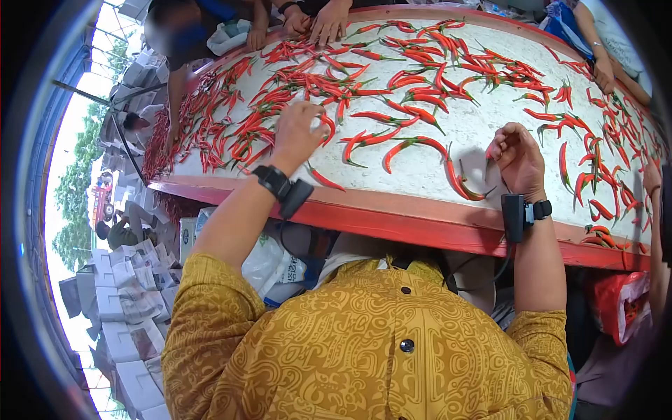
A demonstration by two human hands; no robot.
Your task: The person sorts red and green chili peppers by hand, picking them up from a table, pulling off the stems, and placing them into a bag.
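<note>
Head view: we cannot tell either grip, left hand (301, 131) or right hand (521, 159); careless sweeping could spill near-edge chilies (326, 180).

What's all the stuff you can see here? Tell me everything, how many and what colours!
Chilies: too many to count, red with green stems, all over the table
Table: one, white top with a red edge, across the middle
Other people's hands: at least four, bare, around the table
Boxes: many, whitish, on the left
Trees: uncounted, green, far left
Red bag: one, red and white, lower right
Wrist straps: two, black, on the wearer's wrists
Shirt: one, mustard-yellow patterned, bottom
Left hand: one, bare, over the table's middle, beside chilies
Right hand: one, bare, over the table's near side
Smaller background things: too unclear to list
</note>
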